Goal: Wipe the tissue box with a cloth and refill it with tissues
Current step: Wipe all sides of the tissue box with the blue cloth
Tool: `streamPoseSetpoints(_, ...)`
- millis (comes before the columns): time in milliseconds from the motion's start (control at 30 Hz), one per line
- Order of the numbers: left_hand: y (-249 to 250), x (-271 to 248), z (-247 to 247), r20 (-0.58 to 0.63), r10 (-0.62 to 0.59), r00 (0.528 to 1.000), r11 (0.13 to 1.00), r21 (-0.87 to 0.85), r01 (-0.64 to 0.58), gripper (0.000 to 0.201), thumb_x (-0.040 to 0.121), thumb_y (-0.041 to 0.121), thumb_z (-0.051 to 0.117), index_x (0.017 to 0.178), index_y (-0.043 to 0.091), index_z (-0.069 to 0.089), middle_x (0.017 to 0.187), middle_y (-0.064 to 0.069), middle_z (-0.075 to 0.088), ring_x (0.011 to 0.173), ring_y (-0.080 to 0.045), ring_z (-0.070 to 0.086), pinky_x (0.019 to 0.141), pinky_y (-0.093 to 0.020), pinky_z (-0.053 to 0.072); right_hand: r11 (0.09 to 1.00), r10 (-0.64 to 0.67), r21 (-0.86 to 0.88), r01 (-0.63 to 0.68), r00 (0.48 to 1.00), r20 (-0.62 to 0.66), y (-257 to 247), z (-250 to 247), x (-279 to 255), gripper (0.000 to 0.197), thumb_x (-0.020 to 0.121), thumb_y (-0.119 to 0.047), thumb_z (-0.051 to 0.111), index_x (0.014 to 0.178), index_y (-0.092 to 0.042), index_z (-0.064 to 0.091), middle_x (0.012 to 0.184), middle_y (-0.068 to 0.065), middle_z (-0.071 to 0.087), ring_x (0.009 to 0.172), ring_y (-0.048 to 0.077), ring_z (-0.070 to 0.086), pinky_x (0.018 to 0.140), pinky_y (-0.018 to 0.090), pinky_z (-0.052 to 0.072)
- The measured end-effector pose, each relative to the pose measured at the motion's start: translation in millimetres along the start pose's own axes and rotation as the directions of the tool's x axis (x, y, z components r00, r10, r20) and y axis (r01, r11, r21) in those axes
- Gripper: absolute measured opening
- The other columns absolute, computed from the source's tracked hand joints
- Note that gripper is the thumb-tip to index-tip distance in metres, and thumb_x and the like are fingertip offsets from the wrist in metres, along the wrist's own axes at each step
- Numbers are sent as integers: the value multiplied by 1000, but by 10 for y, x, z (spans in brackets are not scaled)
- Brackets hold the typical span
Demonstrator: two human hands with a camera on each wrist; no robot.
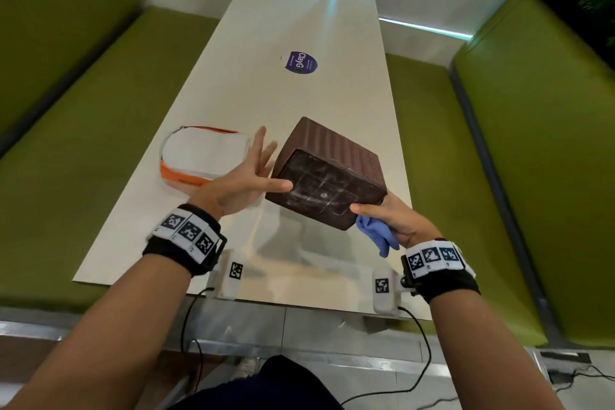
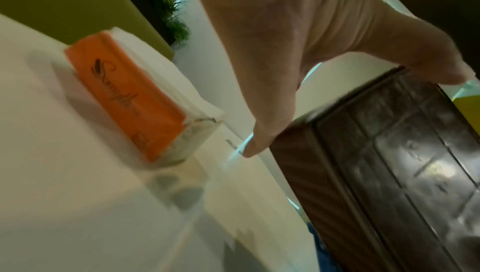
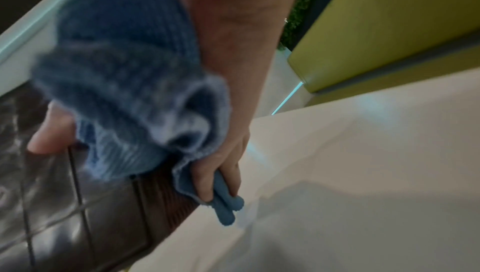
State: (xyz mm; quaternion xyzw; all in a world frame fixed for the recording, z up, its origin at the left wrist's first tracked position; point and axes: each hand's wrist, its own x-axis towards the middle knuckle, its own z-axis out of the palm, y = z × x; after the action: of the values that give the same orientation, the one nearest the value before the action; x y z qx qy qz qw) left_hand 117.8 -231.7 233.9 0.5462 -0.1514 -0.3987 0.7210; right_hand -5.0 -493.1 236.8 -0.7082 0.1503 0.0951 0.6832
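The brown tissue box [image 1: 327, 173] hangs tilted above the table, its scuffed dark bottom face turned toward me. My left hand [image 1: 253, 173] lies along the box's left side with the fingers straight and spread. Its thumb rests on the bottom face, as the left wrist view shows on the box [image 2: 389, 174]. My right hand [image 1: 396, 223] grips the box's lower right corner, thumb on the bottom face. The blue cloth [image 1: 379, 233] is bunched between its fingers and the box [image 3: 64, 215]. In the right wrist view the cloth [image 3: 130, 92] hangs over that palm.
An orange and white tissue pack [image 1: 203, 153] lies on the cream table [image 1: 299, 27] left of the box, also seen in the left wrist view [image 2: 130, 96]. A purple sticker [image 1: 301, 61] is farther back. Green benches [image 1: 83, 110] flank both sides.
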Motion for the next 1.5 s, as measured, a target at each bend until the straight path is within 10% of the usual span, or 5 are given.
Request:
streamPoseSetpoints(267, 7, 136, 72, -125, 143, 982, 954, 282, -103, 84, 66, -5, 85, 136, 23, 50, 134, 5, 60, 128, -11, 53, 106, -30, 45, 999, -11, -49, 4, 990, -143, -349, -137, -50, 102, 79, 0, 72, 153, -32, 10, 136, -10, 51, 121, 20, 56, 98, 36, 50)
streamPoseSetpoints(500, -243, 174, 157, -185, 190, 964, 938, 324, -123, 80, 63, -8, 85, 120, 37, 53, 116, 17, 63, 106, 16, 57, 88, -13, 49, 842, -462, -477, 252, 793, -398, -853, 734, 153, 36, 99, -12, 43, 135, -14, 49, 134, -2, 53, 107, -3, 55, 90, 12, 47)
streamPoseSetpoints(700, -404, 188, 211, -307, 256, 916, 914, 387, -126, 48, 97, 7, 57, 140, 16, 39, 127, 7, 50, 123, -14, 51, 97, -22, 45, 317, -270, -947, 56, 962, -33, -408, 1429, 569, 38, 99, -23, 39, 137, -25, 44, 160, 5, 19, 149, 31, 9, 120, 55, 9)
streamPoseSetpoints(1333, -547, 191, 21, -268, 124, 955, 947, 318, -34, 123, 48, 21, 88, 154, 25, 25, 146, 14, 46, 130, 0, 45, 100, -25, 45, 186, -457, -983, 7, 886, -80, -280, 906, 703, 42, 101, -31, 32, 141, -23, 42, 155, 2, 33, 144, 25, 28, 117, 51, 14)
streamPoseSetpoints(1500, -534, 188, 3, -248, 105, 963, 934, 356, -10, 123, 50, 23, 92, 153, 32, 24, 145, 19, 46, 134, 4, 39, 113, -34, 35, 554, -316, -813, -181, 857, -407, -354, 422, 786, 36, 103, -26, 30, 127, -6, 49, 129, 18, 54, 117, 34, 56, 96, 42, 42)
